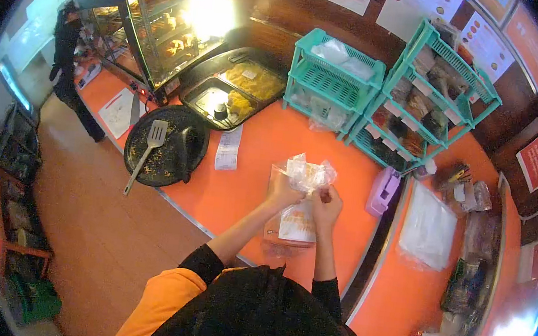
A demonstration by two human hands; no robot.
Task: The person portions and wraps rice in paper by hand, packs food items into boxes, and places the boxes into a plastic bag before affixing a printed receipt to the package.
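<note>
A clear plastic bag (pixel 312 177) with a gathered, crumpled top is between my hands on the orange counter. My left hand (pixel 284 194) is closed around the bag's neck. On the right side of the neck, my right hand (pixel 327 205) has its fingers pinched together; whether it grips the plastic or something thin is too small to make out. Under and between my wrists lies a sheet with orange print (pixel 297 224), which seems to be in or beneath clear plastic.
Left of my hands are a receipt (pixel 228 148) and a black round pan (pixel 185 135) carrying a spatula (pixel 147 154). Farther back stand a black food tray (pixel 208 91), teal racks (pixel 334 93) and a lit display case (pixel 156 27). A purple tape dispenser (pixel 383 190) and plastic bags (pixel 429 225) are right.
</note>
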